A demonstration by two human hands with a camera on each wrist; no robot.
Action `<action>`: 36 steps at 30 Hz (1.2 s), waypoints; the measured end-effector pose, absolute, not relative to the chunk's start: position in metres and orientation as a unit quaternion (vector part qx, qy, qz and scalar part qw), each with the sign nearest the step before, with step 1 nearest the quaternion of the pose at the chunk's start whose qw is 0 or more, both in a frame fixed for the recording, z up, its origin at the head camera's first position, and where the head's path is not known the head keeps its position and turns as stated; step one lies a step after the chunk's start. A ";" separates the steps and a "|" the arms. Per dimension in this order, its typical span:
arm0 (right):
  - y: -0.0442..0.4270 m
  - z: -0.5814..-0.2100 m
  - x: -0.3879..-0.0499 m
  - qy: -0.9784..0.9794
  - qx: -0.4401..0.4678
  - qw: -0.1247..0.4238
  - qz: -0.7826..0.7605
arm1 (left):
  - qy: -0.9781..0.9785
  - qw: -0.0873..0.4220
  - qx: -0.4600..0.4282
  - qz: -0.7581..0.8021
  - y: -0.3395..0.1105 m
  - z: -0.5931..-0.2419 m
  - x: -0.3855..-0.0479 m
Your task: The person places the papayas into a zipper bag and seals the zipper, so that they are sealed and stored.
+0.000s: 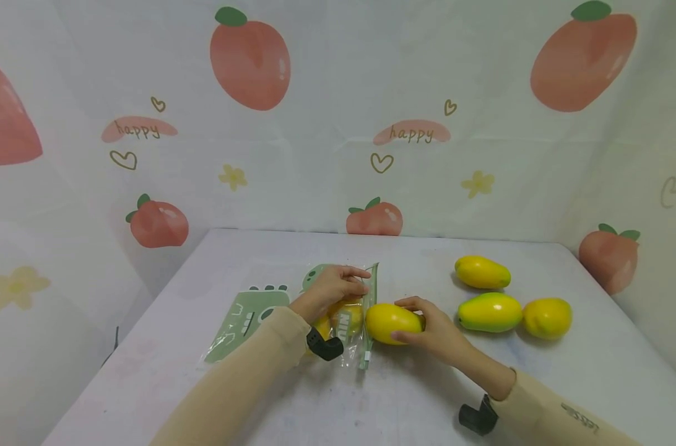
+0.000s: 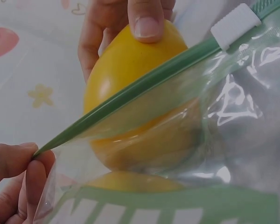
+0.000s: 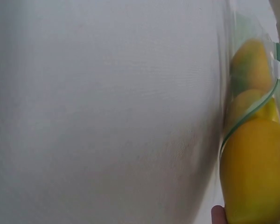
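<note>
My left hand [image 1: 332, 286] pinches one end of the green zip edge [image 2: 130, 98] of a clear zip bag [image 1: 249, 322] with a green cartoon print. A white slider [image 2: 235, 25] sits further along that edge. Fingers and thumb of my right hand [image 1: 435, 328] grip a yellow mango [image 1: 392, 323] at the bag's mouth. In the left wrist view its lower part shows through the clear plastic, inside the opening. Other yellow fruit [image 3: 252, 65] lies within the bag, partly hidden in the head view by my left hand and sleeve.
To the right on the white table [image 1: 427, 396] lie a yellow mango [image 1: 481, 272] at the back, a yellow-green one [image 1: 489, 312] nearer, and a rounder yellow fruit [image 1: 547, 318] beside it. A fruit-printed cloth [image 1: 316, 155] hangs behind the table.
</note>
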State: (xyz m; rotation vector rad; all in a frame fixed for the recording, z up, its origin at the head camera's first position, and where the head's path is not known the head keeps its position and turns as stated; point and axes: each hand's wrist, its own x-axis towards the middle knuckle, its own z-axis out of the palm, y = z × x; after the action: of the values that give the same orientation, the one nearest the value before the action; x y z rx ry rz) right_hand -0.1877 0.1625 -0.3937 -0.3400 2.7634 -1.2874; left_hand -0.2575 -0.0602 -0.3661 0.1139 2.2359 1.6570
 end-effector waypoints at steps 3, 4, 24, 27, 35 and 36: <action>0.162 -0.394 -0.189 0.902 -0.112 0.038 -0.416 | 0.789 0.177 0.041 0.587 -0.060 -0.366 -0.258; 0.162 -0.395 -0.190 0.903 -0.111 0.039 -0.414 | 0.790 0.177 0.041 0.585 -0.060 -0.366 -0.258; 0.150 -0.402 -0.204 0.894 -0.104 0.059 -0.432 | 0.779 0.180 0.052 0.599 -0.058 -0.362 -0.259; 0.149 -0.401 -0.204 0.887 -0.105 0.073 -0.443 | 0.773 0.184 0.052 0.605 -0.057 -0.362 -0.259; 0.153 -0.400 -0.207 0.875 -0.132 0.096 -0.456 | 0.763 0.186 0.057 0.617 -0.057 -0.364 -0.260; 0.154 -0.401 -0.208 0.875 -0.138 0.095 -0.455 | 0.762 0.187 0.057 0.617 -0.057 -0.364 -0.260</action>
State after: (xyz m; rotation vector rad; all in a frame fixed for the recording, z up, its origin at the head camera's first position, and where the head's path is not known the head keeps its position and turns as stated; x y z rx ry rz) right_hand -0.2078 0.1539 -0.4006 -0.4103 2.5939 -1.3480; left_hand -0.2600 -0.0566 -0.3638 0.1598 2.1460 1.7377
